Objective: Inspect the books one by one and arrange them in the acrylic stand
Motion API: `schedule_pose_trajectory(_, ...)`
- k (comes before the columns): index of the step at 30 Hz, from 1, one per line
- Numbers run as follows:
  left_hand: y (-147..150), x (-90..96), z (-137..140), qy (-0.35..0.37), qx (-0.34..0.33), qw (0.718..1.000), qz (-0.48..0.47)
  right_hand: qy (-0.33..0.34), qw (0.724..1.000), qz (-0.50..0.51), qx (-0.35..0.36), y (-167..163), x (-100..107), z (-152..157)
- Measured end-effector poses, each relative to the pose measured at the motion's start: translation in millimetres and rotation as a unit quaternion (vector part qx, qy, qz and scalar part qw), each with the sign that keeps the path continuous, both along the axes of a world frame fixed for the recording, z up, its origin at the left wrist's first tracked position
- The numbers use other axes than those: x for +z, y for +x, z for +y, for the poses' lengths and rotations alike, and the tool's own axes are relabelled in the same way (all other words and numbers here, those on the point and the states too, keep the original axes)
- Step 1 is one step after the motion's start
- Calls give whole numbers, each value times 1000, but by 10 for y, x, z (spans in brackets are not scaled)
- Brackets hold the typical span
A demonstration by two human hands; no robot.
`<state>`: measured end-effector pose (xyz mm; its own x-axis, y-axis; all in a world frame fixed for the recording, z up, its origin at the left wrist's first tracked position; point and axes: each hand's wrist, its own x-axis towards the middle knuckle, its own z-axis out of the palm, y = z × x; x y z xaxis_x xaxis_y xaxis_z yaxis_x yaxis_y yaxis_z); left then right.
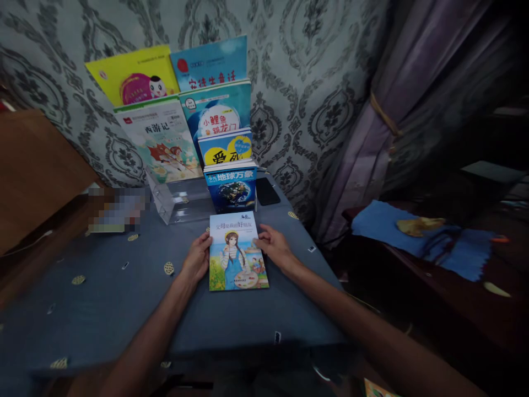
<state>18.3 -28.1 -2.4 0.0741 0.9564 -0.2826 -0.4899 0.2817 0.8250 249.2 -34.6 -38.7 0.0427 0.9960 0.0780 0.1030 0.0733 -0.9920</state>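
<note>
A paperback book (238, 253) with a girl in blue overalls on its cover is held upright or slightly tilted between my hands, over the table's front half. My left hand (199, 256) grips its left edge, and my right hand (273, 246) grips its right edge near the top. Just behind it, a clear acrylic stand (182, 209) carries books in stepped rows. At its right front sits a dark blue book with a globe (231, 190). Farther back are a yellow-and-blue book (219, 149), a teal book (217, 113) and a white-covered book (161, 146).
A yellow book (140, 74) and a light blue book (212, 60) stand at the top back, against the patterned wall. Right of the stand lies a black phone (268, 191). A blurred pile (118, 209) is on the left. A blue cloth (421, 237) covers part of a surface at right.
</note>
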Motion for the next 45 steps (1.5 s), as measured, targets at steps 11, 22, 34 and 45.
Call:
schedule_pose_trajectory(11, 213, 33, 142, 30, -23, 996, 80, 27, 997, -14, -64, -46, 30, 132)
schedule_pose_trajectory(22, 246, 12, 166, 49, -35, 997, 48, 43, 998, 48, -12, 39, 68, 103)
schedule_pose_trajectory(34, 202, 122, 139, 18, -89, 995, -35, -36, 995, 96, 4, 75, 282, 46)
schedule_pose_trajectory(45, 128, 82, 151, 45, -115, 992, -20, -44, 992, 116, 4, 79, 355, 14)
